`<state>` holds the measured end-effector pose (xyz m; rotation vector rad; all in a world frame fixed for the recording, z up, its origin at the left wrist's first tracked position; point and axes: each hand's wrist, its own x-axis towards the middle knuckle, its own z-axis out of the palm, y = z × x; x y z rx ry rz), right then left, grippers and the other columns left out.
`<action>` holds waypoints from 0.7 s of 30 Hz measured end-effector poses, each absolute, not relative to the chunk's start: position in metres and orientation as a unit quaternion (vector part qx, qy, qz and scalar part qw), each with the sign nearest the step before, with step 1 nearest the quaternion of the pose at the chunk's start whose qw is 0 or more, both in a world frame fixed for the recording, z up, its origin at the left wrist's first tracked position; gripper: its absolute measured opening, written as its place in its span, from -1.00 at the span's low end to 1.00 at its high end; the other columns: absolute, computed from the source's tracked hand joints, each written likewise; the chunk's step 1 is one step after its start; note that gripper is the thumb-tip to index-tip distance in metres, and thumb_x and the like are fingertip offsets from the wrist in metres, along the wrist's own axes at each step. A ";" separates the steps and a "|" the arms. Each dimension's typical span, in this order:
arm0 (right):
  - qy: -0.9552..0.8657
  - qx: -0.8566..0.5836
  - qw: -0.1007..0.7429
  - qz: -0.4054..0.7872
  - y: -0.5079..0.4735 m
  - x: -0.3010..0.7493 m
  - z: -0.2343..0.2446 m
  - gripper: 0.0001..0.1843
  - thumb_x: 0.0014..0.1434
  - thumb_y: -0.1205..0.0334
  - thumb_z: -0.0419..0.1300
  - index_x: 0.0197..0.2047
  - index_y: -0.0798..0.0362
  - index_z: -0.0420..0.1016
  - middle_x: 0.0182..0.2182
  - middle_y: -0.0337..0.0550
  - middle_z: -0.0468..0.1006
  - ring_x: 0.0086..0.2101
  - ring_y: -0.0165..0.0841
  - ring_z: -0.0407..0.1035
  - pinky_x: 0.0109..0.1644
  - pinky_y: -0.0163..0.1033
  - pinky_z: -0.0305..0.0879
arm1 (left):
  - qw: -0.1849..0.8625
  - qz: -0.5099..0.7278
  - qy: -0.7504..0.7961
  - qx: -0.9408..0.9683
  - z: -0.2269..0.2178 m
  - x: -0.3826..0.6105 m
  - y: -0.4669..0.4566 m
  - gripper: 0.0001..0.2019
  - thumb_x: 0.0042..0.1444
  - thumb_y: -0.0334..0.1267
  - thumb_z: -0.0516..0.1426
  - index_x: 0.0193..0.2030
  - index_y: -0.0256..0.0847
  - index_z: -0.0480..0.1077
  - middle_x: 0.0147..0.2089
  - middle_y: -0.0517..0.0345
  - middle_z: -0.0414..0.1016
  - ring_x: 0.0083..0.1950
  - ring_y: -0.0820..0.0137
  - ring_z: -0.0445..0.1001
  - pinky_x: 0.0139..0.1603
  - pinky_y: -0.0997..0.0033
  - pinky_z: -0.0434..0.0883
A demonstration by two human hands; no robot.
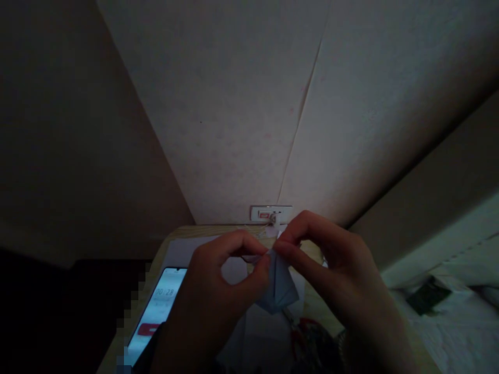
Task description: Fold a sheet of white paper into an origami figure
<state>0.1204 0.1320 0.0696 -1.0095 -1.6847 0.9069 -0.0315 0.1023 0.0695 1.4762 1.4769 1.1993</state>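
Note:
A folded piece of pale blue paper (277,285) hangs between my hands above the table, with a crease or slit running down its middle. My left hand (230,275) pinches its upper left edge between thumb and forefinger. From the other side, my right hand (331,254) grips the top corner with thumb and fingertips. The fingers hide the paper's upper tip. Below it, partly covered, lie red-handled scissors or pliers (299,337); which of the two I cannot tell.
A lit phone (163,296) showing a timer lies left on the wooden table (177,232). White paper sheets (257,332) spread beneath my hands. A wall socket (255,213) with a plug and thin cable sits behind the table. At lower right, a dark green item (429,295) rests on pale fabric.

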 end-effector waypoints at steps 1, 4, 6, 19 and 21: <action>-0.689 -0.413 0.468 0.369 0.132 0.120 0.070 -0.84 0.09 0.33 0.30 -0.51 0.03 0.48 -0.55 -0.34 0.48 -0.46 -0.44 0.34 -0.36 -0.31 0.21 | 0.362 0.464 0.572 0.571 0.070 -0.031 0.102 -0.87 -0.01 -0.33 0.16 -0.55 -0.11 0.39 -0.51 0.36 0.46 -0.37 0.44 0.43 -0.27 0.46 0.33; -0.692 -0.407 0.467 0.371 0.131 0.120 0.070 -0.85 0.09 0.32 0.29 -0.50 0.04 0.48 -0.54 -0.33 0.48 -0.46 -0.44 0.34 -0.36 -0.31 0.22 | 0.366 0.459 0.577 0.567 0.069 -0.030 0.102 -0.87 -0.03 -0.32 0.16 -0.56 -0.12 0.37 -0.52 0.35 0.42 -0.41 0.43 0.40 -0.32 0.44 0.31; -0.692 -0.405 0.467 0.373 0.130 0.120 0.070 -0.84 0.09 0.32 0.29 -0.51 0.04 0.48 -0.55 -0.33 0.48 -0.47 -0.43 0.34 -0.37 -0.31 0.22 | 0.357 0.457 0.578 0.574 0.068 -0.030 0.103 -0.87 -0.02 -0.32 0.16 -0.56 -0.13 0.37 -0.52 0.34 0.42 -0.41 0.42 0.39 -0.34 0.44 0.30; -0.712 -0.392 0.441 0.381 0.131 0.125 0.074 -0.89 0.18 0.24 0.28 -0.39 -0.01 0.50 -0.42 -0.24 0.55 -0.34 -0.32 0.43 -0.30 -0.24 0.32 | 0.399 0.535 0.531 0.521 0.070 -0.027 0.100 -0.83 0.03 -0.31 0.17 -0.56 -0.14 0.37 -0.55 0.37 0.40 -0.44 0.50 0.40 -0.38 0.52 0.30; -0.707 -0.394 0.438 0.391 0.131 0.125 0.074 -0.85 0.18 0.21 0.28 -0.42 -0.01 0.48 -0.44 -0.23 0.52 -0.35 -0.31 0.42 -0.35 -0.25 0.30 | 0.403 0.542 0.531 0.512 0.070 -0.026 0.099 -0.84 0.03 -0.31 0.19 -0.55 -0.13 0.40 -0.54 0.38 0.42 -0.44 0.51 0.41 -0.38 0.53 0.32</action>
